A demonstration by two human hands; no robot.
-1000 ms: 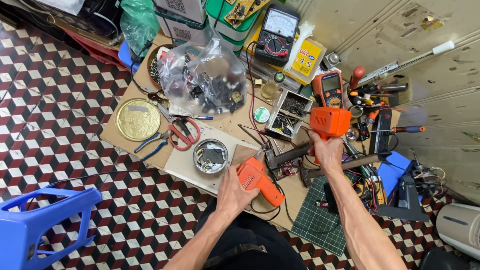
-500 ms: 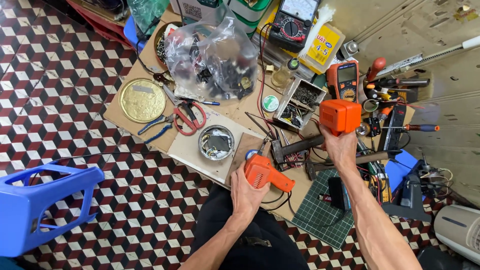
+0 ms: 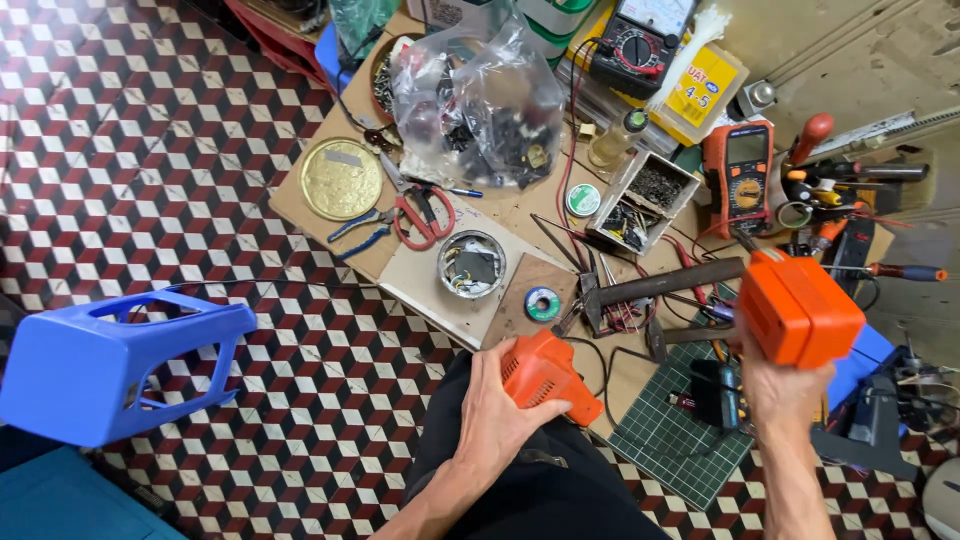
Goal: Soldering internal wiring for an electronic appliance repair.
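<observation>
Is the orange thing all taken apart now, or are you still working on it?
It looks apart: the left hand holds one orange piece low, the right hand holds the other orange block up, and they don't touch. Pliers and screwdrivers lie unused on the board. Whether either piece needs more opening, I cannot tell.

Low in the frame, the left hand grips an orange tool body over the person's dark lap. At right, the right hand holds up a boxy orange housing piece above a green cutting mat. On the cardboard surface in the upper middle lie a clear plastic bag of parts, a round gold tin lid, red-handled scissors and an orange multimeter. A blue plastic stool lies tipped over on the patterned tile floor at left.
</observation>
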